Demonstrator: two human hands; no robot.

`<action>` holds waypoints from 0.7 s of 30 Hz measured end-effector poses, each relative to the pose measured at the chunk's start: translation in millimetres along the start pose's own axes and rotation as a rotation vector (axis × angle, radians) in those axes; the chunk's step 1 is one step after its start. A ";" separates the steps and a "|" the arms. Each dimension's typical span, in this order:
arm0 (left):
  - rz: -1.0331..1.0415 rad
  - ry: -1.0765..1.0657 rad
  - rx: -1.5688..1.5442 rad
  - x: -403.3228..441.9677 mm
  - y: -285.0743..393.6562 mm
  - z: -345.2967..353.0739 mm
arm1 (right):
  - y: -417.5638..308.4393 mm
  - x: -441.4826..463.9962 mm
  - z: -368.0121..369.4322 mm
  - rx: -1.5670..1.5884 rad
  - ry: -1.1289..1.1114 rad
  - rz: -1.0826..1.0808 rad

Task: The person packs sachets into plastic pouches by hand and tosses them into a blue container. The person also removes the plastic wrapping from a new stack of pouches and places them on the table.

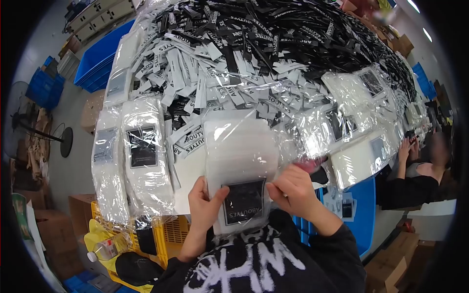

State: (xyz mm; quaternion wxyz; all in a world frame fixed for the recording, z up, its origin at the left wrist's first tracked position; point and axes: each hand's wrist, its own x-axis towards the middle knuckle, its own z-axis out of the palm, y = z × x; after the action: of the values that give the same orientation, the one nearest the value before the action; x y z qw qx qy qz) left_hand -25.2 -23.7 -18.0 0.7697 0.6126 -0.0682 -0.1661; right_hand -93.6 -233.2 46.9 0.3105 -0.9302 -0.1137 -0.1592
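Note:
A tall stack of whitish plastic bags stands against my front at the table edge, with a black ABOUTYES label at its near end. My left hand grips the stack's left side, thumb lying over the edge of the label. On the other side, my right hand is curled closed close to the label's upper right corner. Motion blurs it slightly, and what its fingers hold is unclear. Just above its knuckles shows a blurred pinkish-red object; whether the hand holds it I cannot tell.
Black and white printed strips heap over the table. Wrapped bundles lie left and right. Below are a yellow crate and a blue bin. Another person's arm reaches in at right.

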 end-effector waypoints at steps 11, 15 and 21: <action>0.050 -0.098 -0.075 -5.7 -0.1 -16.3 | 27.3 -18.0 31.3 1.056 0.074 0.562; 0.075 -0.071 -0.119 -4.6 5.3 -10.3 | 25.8 -16.7 30.5 1.474 0.055 0.627; 0.064 -0.061 0.117 -12.0 2.6 -8.6 | 23.3 -18.5 49.6 1.179 -0.143 0.746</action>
State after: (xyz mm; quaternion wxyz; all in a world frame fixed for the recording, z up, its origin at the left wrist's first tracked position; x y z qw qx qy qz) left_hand -33.3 -11.2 -16.4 0.7352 0.6486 -0.1209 -0.1556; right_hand -92.3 -223.0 -10.1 0.7889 -0.5918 0.1258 0.1077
